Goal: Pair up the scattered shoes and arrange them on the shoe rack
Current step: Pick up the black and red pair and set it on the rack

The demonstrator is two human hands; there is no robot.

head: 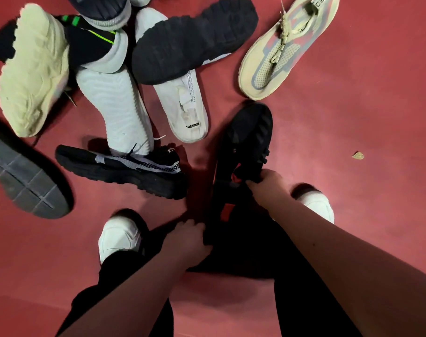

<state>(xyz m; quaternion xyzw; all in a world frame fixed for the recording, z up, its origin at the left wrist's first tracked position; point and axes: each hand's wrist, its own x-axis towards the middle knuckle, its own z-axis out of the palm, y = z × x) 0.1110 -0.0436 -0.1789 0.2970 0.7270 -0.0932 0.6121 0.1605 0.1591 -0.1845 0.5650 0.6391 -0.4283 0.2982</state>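
Observation:
A black shoe with red marks (pixel 246 142) hangs just above the red floor, sole side partly toward me. My right hand (pixel 267 186) grips its side and my left hand (pixel 185 242) grips its heel end. To the left lies a black shoe with a grey knit upper (pixel 124 169), on its side. A pale beige sneaker with grey patches (pixel 282 49) sits upright at the upper right. A white slip-on shoe (pixel 185 113) lies in the middle under an overturned black-soled shoe (pixel 192 42).
More shoes are piled at the upper left: a cream chunky sole (pixel 32 69), a white ribbed sole (pixel 114 110), a black and neon-green shoe (pixel 90 42), a grey sole (pixel 24 178). My own white shoes (pixel 119 237) stand on the floor. A small scrap (pixel 357 155) lies at right.

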